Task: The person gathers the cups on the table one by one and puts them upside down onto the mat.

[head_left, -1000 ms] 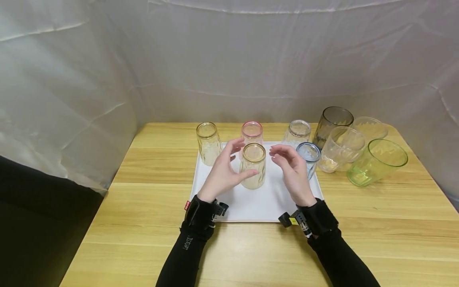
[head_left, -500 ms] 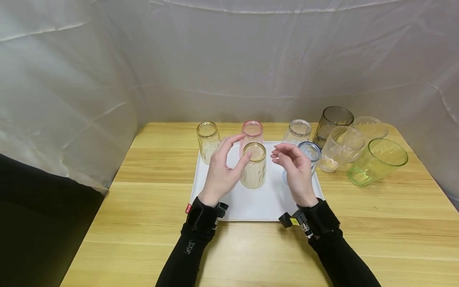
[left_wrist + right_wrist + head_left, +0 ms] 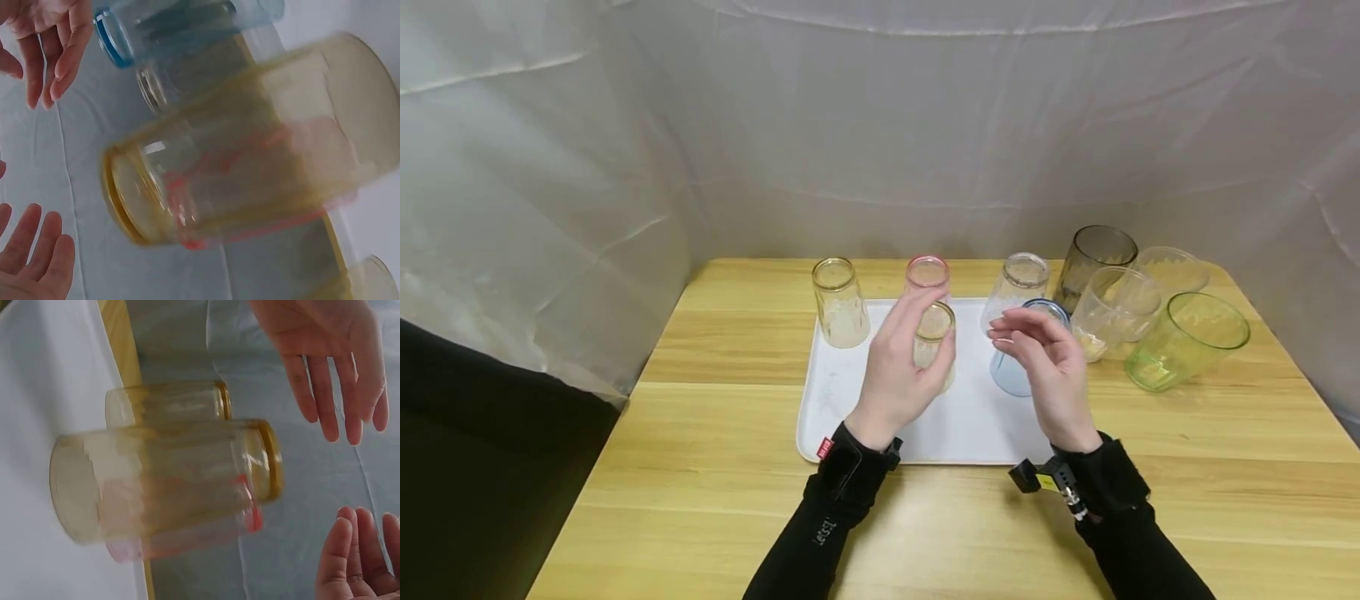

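Note:
An upside-down amber-tinted drinking glass (image 3: pixel 934 327) stands near the middle of a white tray (image 3: pixel 842 417). My left hand (image 3: pixel 895 367) hovers above it with loosely bent fingers, hiding part of the glass in the head view. Both wrist views show a gap between this hand and the amber glass (image 3: pixel 250 150). To the right, my right hand (image 3: pixel 1051 379) is held up before an upside-down blue glass (image 3: pixel 1011 377), its fingers relaxed and holding nothing. Behind are another amber glass (image 3: pixel 842 312), a pink-rimmed glass (image 3: pixel 927 273) and a clear glass (image 3: pixel 1018 290), all upside down.
Right of the tray, a smoky grey glass (image 3: pixel 1093 260), two clear tumblers and a tilted-looking green glass (image 3: pixel 1187 342) stand mouth up on the wooden table (image 3: pixel 1225 483). Pale fabric (image 3: pixel 880 125) hangs behind the table.
Both hands have shifted to the right. The left now overlaps the middle amber glass in the head view, and the right overlaps the blue one. The glasses have stayed in place.

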`<state>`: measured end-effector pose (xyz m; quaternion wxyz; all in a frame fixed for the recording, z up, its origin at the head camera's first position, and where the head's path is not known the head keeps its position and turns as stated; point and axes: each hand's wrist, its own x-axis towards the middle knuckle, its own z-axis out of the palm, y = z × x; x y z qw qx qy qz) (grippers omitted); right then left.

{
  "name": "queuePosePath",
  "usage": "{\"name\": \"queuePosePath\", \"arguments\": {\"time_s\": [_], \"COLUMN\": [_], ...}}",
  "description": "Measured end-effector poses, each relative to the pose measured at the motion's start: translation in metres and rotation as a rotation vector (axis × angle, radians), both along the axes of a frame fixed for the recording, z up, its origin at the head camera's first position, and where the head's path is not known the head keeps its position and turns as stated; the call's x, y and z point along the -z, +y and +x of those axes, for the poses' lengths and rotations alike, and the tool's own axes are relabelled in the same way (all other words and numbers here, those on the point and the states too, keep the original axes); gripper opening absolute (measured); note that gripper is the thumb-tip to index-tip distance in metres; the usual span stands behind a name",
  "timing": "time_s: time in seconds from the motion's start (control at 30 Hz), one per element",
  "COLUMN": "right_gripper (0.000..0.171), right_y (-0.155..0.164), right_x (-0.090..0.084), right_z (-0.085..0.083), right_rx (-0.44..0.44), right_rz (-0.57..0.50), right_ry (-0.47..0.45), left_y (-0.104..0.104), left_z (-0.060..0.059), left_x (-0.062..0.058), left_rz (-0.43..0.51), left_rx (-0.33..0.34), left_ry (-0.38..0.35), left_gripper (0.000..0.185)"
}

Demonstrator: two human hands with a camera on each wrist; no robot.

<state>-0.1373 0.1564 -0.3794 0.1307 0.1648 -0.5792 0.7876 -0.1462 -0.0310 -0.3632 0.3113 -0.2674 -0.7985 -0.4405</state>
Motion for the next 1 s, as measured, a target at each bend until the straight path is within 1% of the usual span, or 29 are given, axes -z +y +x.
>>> {"name": "queuePosePath", "arguments": {"time_s": [0.1,0.17,0.3,0.4,0.53,0.6,0.7,0.77,0.83,0.93,1.0], "right_gripper": [0.027,0.029,0.029,0.025,0.021,0.021,0.024,0.027,0.031,0.041,0.053], "right_y": [0.012,0.022,0.047,0.067,0.095,0.109,0.126,0.134,0.141,0.149,0.154], "right_x": [0.000,0.000,0.001,0.003,0.005,0.007,0.009,0.011,0.015,0.022,0.028], "right_z": [0.002,0.002,0.000,-0.001,-0.002,-0.003,-0.004,-0.006,-0.008,-0.011,-0.013], "right_rx": [0.025,0.051,0.120,0.222,0.427,0.533,0.713,0.824,0.909,0.943,0.913], "right_rz": [-0.086,-0.151,-0.274,-0.349,-0.425,-0.464,-0.483,-0.475,-0.449,-0.429,-0.423], "right_ry": [0.049,0.089,0.167,0.201,0.216,0.215,0.200,0.172,0.139,0.074,0.032], "left_y": [0.012,0.020,0.038,0.053,0.074,0.084,0.098,0.107,0.115,0.126,0.131], "left_z": [0.001,0.001,0.001,0.003,0.005,0.005,0.005,0.004,0.004,0.005,0.005], "left_x": [-0.002,-0.004,-0.008,-0.010,-0.011,-0.011,-0.011,-0.011,-0.011,-0.009,-0.008], "left_rz": [-0.040,-0.071,-0.135,-0.200,-0.287,-0.325,-0.380,-0.428,-0.487,-0.575,-0.626], "left_rx": [0.006,0.022,0.064,0.091,0.124,0.144,0.167,0.177,0.174,0.174,0.180], "left_ry": [0.038,0.050,0.023,-0.012,-0.026,-0.031,-0.038,-0.043,-0.052,-0.085,-0.118], "left_gripper": [0.042,0.042,0.045,0.048,0.049,0.049,0.049,0.050,0.051,0.053,0.053]}}
